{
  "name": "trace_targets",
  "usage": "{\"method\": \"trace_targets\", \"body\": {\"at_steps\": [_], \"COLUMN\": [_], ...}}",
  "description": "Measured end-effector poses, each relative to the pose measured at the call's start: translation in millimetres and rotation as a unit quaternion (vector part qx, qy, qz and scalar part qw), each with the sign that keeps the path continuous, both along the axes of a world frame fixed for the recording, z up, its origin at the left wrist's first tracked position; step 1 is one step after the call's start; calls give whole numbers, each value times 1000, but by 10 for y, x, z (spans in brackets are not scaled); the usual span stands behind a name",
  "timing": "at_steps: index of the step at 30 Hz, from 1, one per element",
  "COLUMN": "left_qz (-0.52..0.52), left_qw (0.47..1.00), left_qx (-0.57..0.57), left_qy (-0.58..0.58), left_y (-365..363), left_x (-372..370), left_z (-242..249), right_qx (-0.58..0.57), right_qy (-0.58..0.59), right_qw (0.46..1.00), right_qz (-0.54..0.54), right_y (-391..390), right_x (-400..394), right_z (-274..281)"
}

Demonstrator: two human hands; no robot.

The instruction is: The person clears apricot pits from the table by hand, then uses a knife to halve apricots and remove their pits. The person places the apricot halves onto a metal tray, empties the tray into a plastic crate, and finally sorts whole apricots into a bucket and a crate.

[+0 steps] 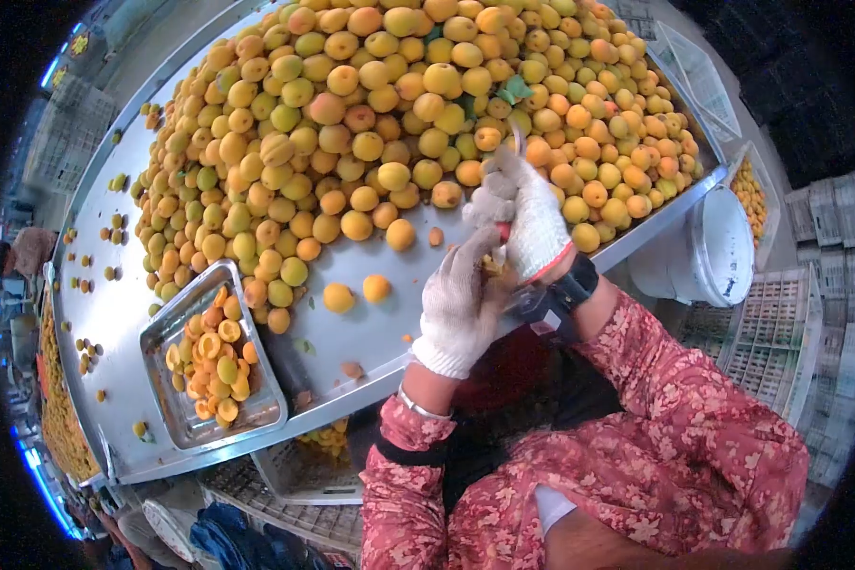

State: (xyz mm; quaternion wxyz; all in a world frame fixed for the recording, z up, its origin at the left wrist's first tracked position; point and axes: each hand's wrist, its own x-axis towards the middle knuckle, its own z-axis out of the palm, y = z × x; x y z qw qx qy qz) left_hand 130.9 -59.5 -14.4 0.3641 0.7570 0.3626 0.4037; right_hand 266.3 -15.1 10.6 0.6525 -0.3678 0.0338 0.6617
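Metal bench (394,313), qty 1 — raised rim, bearing a large heap of yellow-orange fruit (351,123), some greenish, w/ a few green leaves (515,90) on top; heap fills the far and mid. part of the surface. Loose fruit, qty 2 (338,298) (377,288): on bare metal, just off the heap's near edge. Steel tray (276,404), rect., qty 1: on the bench nr. its front edge, frame left, fruit of the heap close beside it; contents — halved fruit (229,331) w/ some that look whole. R hand (527,214), white knit glove, dark watch (576,283) at wrist: over the bench's near edge, grip closed on a slim tool (517,139), curved metal end pointing up twd. the heap, a red part visible low btwn. the hands. L hand (461,304), same type glove, bangle (418,407) at wrist: right next to R hand, fingers bent, a yellowish bit (491,267) at the fingertips; motion blur — cannot tell if that grip is pinching it. Sleeves (674,370): red floral. Off-bench: white bucket (722,249), frame right, just beyond the rim; plastic crates (774,318) nr. bucket; crate w/ fruit (328,496) below front edge.
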Motion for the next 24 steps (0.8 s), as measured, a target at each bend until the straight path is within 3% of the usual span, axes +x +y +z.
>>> {"method": "trace_targets", "body": {"at_steps": [2,4,6,7,8,10,11,12,14,16,19,22,24], "left_qz": [22,10,14,4,-7,-2,-6,-9,-23,-42,-42,-44,-29], "left_qw": [1000,955,930,906,877,868,849,828,834,855,842,833,840], "left_qx": [2,-263,-319,-361,-401,-427,-461,-493,-494,-475,-501,-500,-484], "left_qy": [-13,-135,-181,-222,-263,-252,-260,-267,-245,-204,-198,-233,-244], "left_y": [-3,-16,-17,-2,18,46,56,62,48,42,91,108,96], "left_x": [-27,-33,-53,-73,-89,-104,-106,-111,-108,-123,-147,-180,-171], "left_z": [-27,-17,92,126,137,130,157,169,46,45,92,106,96], "right_qx": [24,117,187,141,145,148,146,147,300,263,308,333,203], "right_qy": [-30,-49,-217,-318,-318,-493,-511,-509,-615,-662,-676,-648,-568], "right_qw": [999,992,957,936,935,813,776,777,644,561,556,586,729], "right_qz": [-31,-6,56,54,57,272,338,341,343,423,372,353,324], "right_y": [10,28,-82,-109,-149,-229,-235,-225,-184,-190,-243,-286,-361], "right_x": [-7,89,125,115,122,171,196,238,322,346,328,268,162], "right_z": [82,65,163,190,235,354,428,374,224,356,264,209,233]}}
